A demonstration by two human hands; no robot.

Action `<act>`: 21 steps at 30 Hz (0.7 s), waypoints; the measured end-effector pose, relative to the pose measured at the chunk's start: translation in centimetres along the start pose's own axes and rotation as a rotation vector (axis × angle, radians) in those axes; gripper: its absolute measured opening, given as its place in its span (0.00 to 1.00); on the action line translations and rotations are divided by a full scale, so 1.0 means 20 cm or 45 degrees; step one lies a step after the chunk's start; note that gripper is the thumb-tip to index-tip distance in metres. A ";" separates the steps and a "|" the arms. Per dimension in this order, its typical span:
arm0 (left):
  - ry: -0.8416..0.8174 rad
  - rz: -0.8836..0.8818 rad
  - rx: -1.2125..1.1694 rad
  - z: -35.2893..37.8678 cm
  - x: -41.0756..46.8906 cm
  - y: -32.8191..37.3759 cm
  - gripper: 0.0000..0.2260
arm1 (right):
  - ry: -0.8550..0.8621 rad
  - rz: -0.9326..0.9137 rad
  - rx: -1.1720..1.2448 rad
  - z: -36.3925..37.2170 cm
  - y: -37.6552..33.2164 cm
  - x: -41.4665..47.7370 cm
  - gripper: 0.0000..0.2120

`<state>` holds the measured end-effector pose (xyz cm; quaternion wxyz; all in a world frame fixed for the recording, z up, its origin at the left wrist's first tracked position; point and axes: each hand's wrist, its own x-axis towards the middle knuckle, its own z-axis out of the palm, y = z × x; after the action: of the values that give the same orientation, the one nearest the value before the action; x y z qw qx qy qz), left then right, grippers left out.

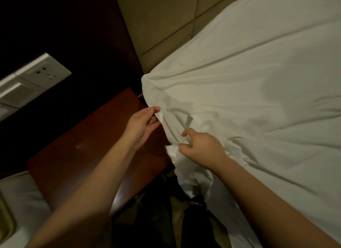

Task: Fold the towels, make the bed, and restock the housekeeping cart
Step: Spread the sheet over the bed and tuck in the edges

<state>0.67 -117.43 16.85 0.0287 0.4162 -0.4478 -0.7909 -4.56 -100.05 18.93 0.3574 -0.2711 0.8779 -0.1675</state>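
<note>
The white bed sheet point(249, 100) lies spread out to the right, bunched at its corner beside the wooden nightstand point(83, 149). The left hand point(143, 123) pinches the sheet's edge between thumb and fingers; the right hand point(202, 149), just beside it, grips the gathered folds with curled fingers

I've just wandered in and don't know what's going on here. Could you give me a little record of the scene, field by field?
activity: bed-making, at one mattress corner
sheet: white, wrinkled, bunched at the corner, loose end hanging down
left hand: pinches the sheet's edge near the corner
right hand: fingers curled into the bunched fabric lower down
nightstand: dark red wood, right beside the corner
headboard: beige padded panels
socket panel: white, on the dark wall
stage: corner not yet tucked
</note>
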 end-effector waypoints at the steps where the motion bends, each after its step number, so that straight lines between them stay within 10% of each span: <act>1: -0.042 0.017 0.017 -0.01 -0.03 0.05 0.11 | 0.014 -0.001 0.035 0.02 -0.05 0.02 0.23; 10: -0.298 0.121 0.033 -0.01 -0.15 0.33 0.10 | 0.214 -0.106 -0.158 0.02 -0.30 0.11 0.12; 21: -0.445 0.012 0.577 0.01 -0.31 0.15 0.20 | 0.436 -0.024 0.664 -0.47 -0.58 0.05 0.15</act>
<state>3.60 -116.49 23.16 -0.1392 0.2673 -0.6132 -0.7302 -7.80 -109.00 30.61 0.2603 -0.1463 0.8503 -0.4334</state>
